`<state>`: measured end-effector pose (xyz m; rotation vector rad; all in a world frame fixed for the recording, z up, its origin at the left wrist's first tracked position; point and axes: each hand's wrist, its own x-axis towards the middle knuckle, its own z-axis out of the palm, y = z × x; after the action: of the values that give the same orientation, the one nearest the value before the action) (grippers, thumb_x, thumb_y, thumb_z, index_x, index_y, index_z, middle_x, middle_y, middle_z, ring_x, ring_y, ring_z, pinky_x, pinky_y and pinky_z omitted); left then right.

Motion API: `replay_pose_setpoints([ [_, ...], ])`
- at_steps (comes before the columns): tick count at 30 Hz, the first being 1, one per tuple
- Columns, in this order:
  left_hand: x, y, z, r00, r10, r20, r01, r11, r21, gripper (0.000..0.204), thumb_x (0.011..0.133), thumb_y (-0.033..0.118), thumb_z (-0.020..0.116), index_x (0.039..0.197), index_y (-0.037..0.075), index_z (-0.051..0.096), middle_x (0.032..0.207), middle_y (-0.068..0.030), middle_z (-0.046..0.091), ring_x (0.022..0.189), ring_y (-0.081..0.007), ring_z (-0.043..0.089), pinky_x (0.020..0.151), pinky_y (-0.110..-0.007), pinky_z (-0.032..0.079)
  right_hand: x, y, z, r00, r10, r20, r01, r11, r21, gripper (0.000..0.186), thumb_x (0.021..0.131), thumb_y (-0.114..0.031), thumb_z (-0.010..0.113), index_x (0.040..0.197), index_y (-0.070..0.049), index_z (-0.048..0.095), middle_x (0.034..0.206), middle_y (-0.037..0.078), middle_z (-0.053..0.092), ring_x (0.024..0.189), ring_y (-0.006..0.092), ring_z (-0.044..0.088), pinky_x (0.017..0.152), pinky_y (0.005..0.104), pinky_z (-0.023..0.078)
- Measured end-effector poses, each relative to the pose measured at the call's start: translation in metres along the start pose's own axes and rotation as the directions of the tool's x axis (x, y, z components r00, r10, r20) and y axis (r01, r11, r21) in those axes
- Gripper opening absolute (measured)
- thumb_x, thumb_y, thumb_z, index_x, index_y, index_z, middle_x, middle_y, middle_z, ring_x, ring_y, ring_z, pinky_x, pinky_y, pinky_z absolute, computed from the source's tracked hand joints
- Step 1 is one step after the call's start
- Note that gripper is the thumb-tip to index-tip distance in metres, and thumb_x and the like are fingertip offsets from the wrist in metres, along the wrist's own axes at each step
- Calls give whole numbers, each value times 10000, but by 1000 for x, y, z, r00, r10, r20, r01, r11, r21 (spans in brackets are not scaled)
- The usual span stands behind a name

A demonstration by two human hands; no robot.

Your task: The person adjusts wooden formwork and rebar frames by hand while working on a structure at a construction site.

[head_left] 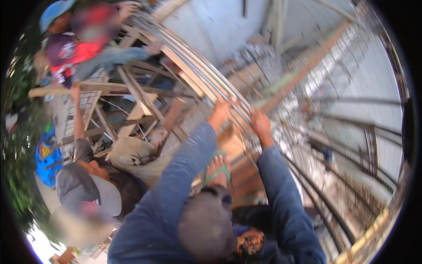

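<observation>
A bundle of several long, thin steel bars runs from the upper left down to the middle of the view. My left hand is closed round the near part of the bundle. A little to its right, my right hand also grips the bars, near their closer end. Motion blurs the fingers of both hands somewhat. Pale wooden boards lie along the left side of the bars. Below my hands is my foot in a green flip-flop, with a wooden surface beside it.
At the upper left a person in a red and dark shirt reaches toward the bars' far end. Another, in a grey cap, holds a timber. Wooden framing fills the left; thick ribbed rods slope down at the right.
</observation>
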<state>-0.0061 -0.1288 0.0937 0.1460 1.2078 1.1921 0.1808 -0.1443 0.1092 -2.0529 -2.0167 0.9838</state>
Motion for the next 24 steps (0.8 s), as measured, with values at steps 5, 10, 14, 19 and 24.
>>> replay_pose_setpoints([
  [5, -15, -10, -8, 983, -161, 86, 148, 979, 139, 402, 907, 101, 662, 1233, -14, 457, 1134, -224, 639, 1081, -367, 642, 928, -478, 538, -32, -6, 11, 941, -137, -310, 95, 985, -147, 193, 920, -251, 569, 1009, -79, 565, 933, 136, 584, 894, 352, 576, 749, 476, 441],
  [10, -42, -12, 10, 978, -185, 100, 164, 968, 190, 341, 961, 108, 587, 1235, -23, 430, 1161, -260, 619, 1089, -383, 633, 959, -501, 518, -65, -20, 12, 893, -11, -449, -23, 997, -69, 228, 904, -264, 601, 1056, -94, 598, 960, 116, 579, 972, 307, 553, 819, 466, 397],
  [14, -45, -8, 13, 975, -184, 125, 151, 960, 234, 311, 991, 125, 537, 1233, -28, 415, 1173, -268, 609, 1077, -374, 637, 942, -501, 525, -63, -16, 7, 920, 31, -391, -53, 998, -44, 229, 905, -270, 598, 1059, -100, 599, 955, 114, 582, 980, 305, 549, 822, 468, 395],
  [19, -43, -8, 9, 971, -159, 176, 100, 949, 300, 306, 1004, 138, 512, 1235, -30, 403, 1184, -272, 605, 1078, -367, 635, 936, -496, 525, -62, -16, 9, 919, -17, -393, -20, 996, -89, 219, 913, -268, 582, 1063, -109, 601, 951, 115, 584, 977, 301, 549, 819, 463, 395],
  [24, -50, -14, 3, 975, -162, 150, 111, 946, 304, 315, 1005, 138, 512, 1249, -11, 381, 1195, -277, 597, 1082, -370, 631, 924, -492, 532, -68, -11, 4, 932, -46, -360, 42, 999, -19, 338, 924, -289, 581, 1201, -96, 564, 1109, 140, 571, 1105, 321, 525, 925, 472, 381],
])
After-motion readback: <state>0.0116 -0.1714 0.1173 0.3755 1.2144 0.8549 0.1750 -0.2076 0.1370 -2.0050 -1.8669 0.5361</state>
